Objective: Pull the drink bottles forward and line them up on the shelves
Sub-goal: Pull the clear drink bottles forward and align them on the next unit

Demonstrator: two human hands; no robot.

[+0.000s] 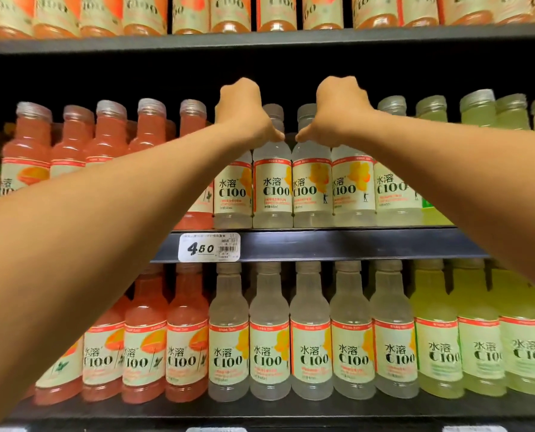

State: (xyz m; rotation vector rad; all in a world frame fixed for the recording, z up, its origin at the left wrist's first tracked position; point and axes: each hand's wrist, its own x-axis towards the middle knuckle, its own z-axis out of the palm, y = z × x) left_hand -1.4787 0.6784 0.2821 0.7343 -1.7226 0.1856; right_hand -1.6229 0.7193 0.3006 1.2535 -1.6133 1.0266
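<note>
Both hands were reaching over the front row of the middle shelf (322, 244) in the head view, and we saw only their backs. Our left hand (244, 110) was curled over the top of a pale bottle (232, 188), and our right hand (338, 109) over a second pale bottle (352, 185). The fingers went behind the necks, so we could not tell for sure what each hand gripped, or whether it gripped a bottle of the front row or one behind it.

Between the two hands stood two more pale bottles (272, 182), close together at the front edge with their labels forward. The pink bottles (73, 141) on the left and the green bottles (478, 110) on the right stood in rows as well. The lower shelf (197, 406) looked already lined up, with a full front row. We judged the task well advanced; the middle pale group was in work, and the back rows were too dark to check. A price tag (209, 247) hung on the shelf edge.
</note>
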